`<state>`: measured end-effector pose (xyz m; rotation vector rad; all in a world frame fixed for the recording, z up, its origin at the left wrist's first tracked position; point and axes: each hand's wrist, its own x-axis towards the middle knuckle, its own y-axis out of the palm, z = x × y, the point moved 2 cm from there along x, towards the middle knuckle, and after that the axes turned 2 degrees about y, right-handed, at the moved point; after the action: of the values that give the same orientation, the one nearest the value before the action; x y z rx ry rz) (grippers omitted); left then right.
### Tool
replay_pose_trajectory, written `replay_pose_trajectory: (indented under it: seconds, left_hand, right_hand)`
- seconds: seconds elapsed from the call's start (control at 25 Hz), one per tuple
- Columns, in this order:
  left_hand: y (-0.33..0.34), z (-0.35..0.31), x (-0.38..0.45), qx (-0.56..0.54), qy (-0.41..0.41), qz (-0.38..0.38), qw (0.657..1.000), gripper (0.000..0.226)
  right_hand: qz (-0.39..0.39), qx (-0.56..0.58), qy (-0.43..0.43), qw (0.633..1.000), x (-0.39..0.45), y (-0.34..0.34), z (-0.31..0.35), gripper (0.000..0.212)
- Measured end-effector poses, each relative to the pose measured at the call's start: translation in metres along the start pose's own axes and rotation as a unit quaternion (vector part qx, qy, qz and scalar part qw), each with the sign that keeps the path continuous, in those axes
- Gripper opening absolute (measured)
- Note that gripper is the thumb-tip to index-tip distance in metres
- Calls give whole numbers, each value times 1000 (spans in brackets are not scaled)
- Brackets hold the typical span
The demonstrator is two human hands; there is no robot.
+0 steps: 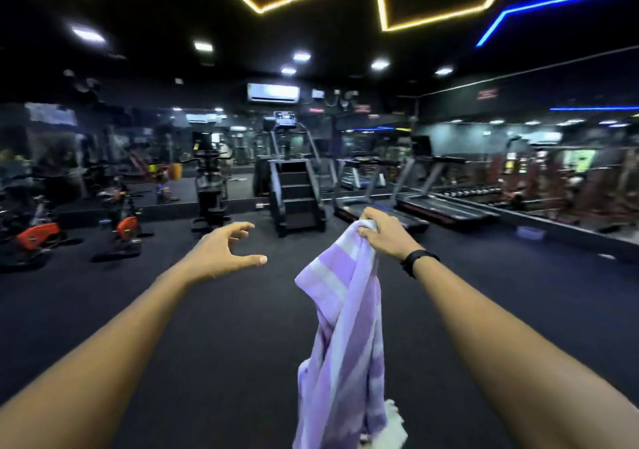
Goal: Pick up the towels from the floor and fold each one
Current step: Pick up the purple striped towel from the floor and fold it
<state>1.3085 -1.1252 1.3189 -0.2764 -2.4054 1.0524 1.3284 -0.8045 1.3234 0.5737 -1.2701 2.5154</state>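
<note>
The right hand [378, 234] grips the top of the purple striped towel [342, 338], which hangs long-axis down toward six o'clock, while the left hand [224, 251], fingers spread and empty, waits near at its nine o'clock.

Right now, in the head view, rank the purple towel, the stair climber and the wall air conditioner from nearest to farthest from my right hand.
1. Purple towel: gripped in the right hand, hanging below it.
2. Stair climber: on the floor ahead, slightly left.
3. Air conditioner: high on the far wall.
</note>
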Motion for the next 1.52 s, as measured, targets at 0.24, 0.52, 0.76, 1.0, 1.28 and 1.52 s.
replay_pose_trajectory:
  seconds: [0.24,0.52,0.76,1.0,1.28,1.52]
  left_hand:
    - [166,-153,96,-65,132,104,984,85]
    - [362,-343,160,-149,221,198,943,69]
    - [513,-485,186,-165,288,294,896,73]
    - [652,-601,213,-177,350,354,849,76]
    - [798,-728,291,-189,388,392,812,79]
    - [891,-830,353,-188,409,400,798,76]
  right_hand:
    - [-59,-88,130,986,-75,-166,-152,8]
    - [-88,-174,252,948,-179,-341,-306,17]
    - [-159,-231,332,901,-268,-460,-401,11]
    - [-248,-246,414,840,-332,-545,-492,21]
    - [-266,-289,483,783,-346,-647,-617,19]
    - [-319,-305,487,754,-339,-737,-706,5]
